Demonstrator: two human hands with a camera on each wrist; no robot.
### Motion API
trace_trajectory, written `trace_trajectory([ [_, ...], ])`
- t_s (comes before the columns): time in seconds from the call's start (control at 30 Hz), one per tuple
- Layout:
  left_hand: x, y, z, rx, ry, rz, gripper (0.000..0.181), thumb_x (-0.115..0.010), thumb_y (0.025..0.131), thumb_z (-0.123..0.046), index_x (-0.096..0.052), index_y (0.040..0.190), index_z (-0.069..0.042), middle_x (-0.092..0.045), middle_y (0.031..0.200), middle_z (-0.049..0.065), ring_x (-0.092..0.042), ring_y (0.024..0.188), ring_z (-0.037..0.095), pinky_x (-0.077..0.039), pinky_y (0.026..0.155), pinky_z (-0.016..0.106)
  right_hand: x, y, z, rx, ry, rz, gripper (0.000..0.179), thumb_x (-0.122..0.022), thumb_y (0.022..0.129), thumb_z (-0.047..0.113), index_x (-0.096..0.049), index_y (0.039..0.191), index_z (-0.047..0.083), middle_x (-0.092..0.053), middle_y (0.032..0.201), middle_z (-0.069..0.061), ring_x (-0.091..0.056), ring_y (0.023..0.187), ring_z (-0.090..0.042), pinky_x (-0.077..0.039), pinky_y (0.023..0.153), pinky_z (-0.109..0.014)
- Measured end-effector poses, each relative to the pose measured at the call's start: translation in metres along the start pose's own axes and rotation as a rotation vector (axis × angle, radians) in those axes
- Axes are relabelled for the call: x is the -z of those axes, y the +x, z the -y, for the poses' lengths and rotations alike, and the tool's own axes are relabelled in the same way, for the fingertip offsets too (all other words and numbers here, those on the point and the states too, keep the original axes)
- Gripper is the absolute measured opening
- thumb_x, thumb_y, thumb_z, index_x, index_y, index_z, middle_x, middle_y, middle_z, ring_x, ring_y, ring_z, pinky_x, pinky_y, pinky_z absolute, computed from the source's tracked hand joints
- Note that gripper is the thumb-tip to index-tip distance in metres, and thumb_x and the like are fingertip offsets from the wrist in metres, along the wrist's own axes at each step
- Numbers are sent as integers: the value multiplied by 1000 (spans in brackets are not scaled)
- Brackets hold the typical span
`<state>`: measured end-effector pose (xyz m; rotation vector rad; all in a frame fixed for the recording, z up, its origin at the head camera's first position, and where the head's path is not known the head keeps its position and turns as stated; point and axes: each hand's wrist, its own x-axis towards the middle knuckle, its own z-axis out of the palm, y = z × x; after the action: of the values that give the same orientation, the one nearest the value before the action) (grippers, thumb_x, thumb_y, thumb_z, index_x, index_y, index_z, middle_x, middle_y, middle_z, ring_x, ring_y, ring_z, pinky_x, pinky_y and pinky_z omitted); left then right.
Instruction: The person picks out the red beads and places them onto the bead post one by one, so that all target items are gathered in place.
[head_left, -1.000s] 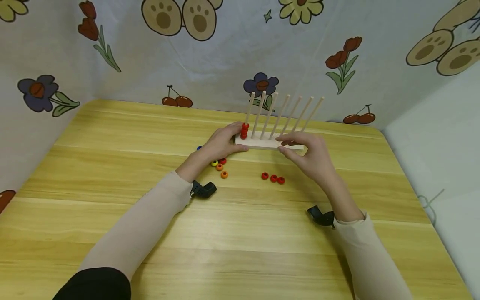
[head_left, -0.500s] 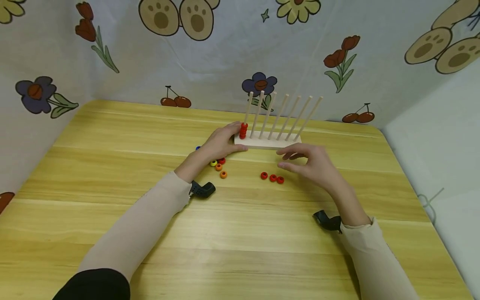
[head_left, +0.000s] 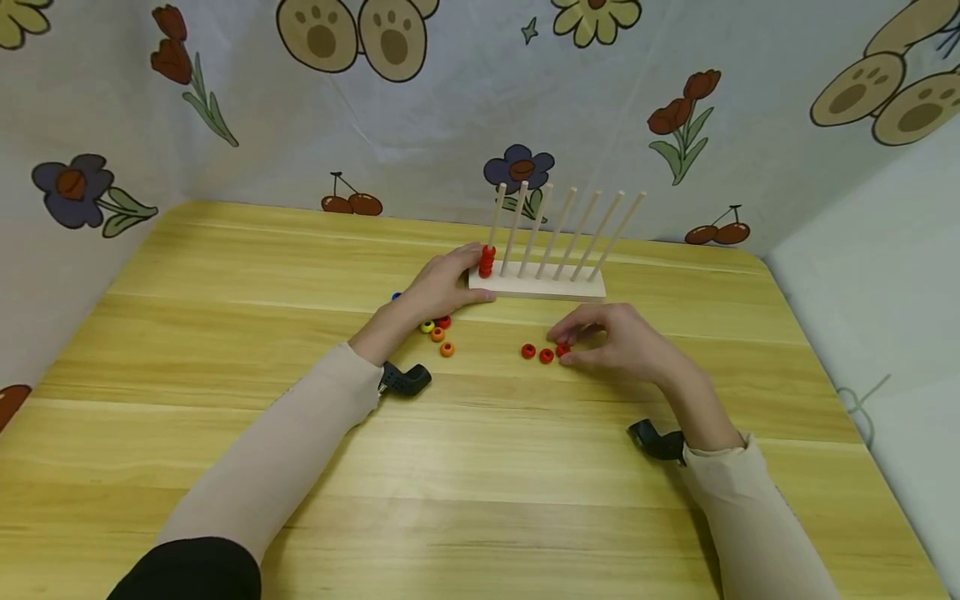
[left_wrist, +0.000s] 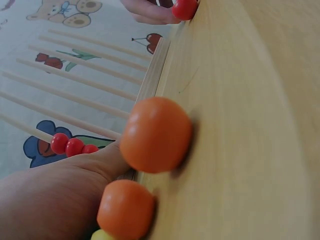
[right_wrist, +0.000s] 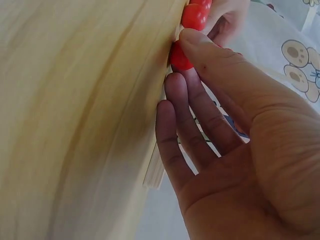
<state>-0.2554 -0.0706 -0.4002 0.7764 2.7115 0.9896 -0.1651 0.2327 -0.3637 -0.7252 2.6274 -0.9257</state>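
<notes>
A wooden peg stand (head_left: 540, 286) with a row of upright pegs stands toward the back of the table. Several red beads (head_left: 487, 262) are stacked on its leftmost peg. My left hand (head_left: 435, 290) holds the stand's left end, thumb along the front of the base and fingers at the side by the red stack. In front of the stand, my right hand (head_left: 618, 340) pinches a red bead (right_wrist: 181, 56) between thumb and index finger, low over the table, its other fingers loosely extended. Two more red beads (head_left: 537, 353) lie just left of it.
Beside and under the left wrist lie loose beads: two orange beads (head_left: 447, 349), a yellow bead (head_left: 427, 327), a red bead (head_left: 444, 322) and a blue bead (head_left: 397, 297). A patterned cloth (head_left: 450, 117) hangs behind the wooden table (head_left: 480, 492).
My right hand has come down from the stand's right end toward the row of red beads and has taken hold of the rightmost one. The left hand keeps its place on the stand.
</notes>
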Motion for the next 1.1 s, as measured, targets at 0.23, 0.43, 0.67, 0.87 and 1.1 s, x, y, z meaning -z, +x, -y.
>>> trace_trajectory([
  [0.23, -3, -1, 1, 17, -6, -4, 80, -77, 97, -41, -44, 161, -6, -30, 173, 11, -26, 161, 27, -24, 132, 42, -1, -1, -3, -14, 35, -60, 22, -86, 90, 15, -80, 111, 16, -78, 103, 4, -72, 95, -14, -61, 90, -36],
  [0.43, -2, -2, 0, 13, -5, -5, 80, -77, 97, -41, -43, 161, -6, -30, 173, 11, -27, 161, 27, -24, 132, 42, 0, -1, -3, -37, 59, -179, 15, -85, 91, 15, -78, 105, 16, -77, 99, 2, -73, 93, -15, -60, 84, -26],
  [0.67, -1, 0, 1, 15, 8, 0, 80, -76, 98, -42, -42, 162, -7, -29, 174, 10, -26, 161, 27, -24, 132, 43, 5, 8, 4, 47, 85, -343, 16, -82, 93, 11, -79, 110, 13, -78, 106, -3, -75, 96, -18, -61, 86, -22],
  [0.87, -1, 0, 0, 9, 6, -2, 79, -76, 98, -41, -43, 161, -7, -30, 173, 11, -26, 161, 27, -24, 132, 43, 9, 20, 20, 113, 73, -481, 17, -79, 96, 13, -81, 113, 14, -80, 109, -2, -75, 96, -16, -61, 90, -26],
  [1.1, -1, 0, -1, 6, 6, -6, 78, -77, 98, -42, -45, 161, -8, -31, 173, 11, -27, 161, 27, -25, 132, 43, 16, 38, 46, 183, 101, -641, 19, -80, 96, 15, -82, 115, 14, -80, 108, 0, -75, 98, -13, -61, 94, -30],
])
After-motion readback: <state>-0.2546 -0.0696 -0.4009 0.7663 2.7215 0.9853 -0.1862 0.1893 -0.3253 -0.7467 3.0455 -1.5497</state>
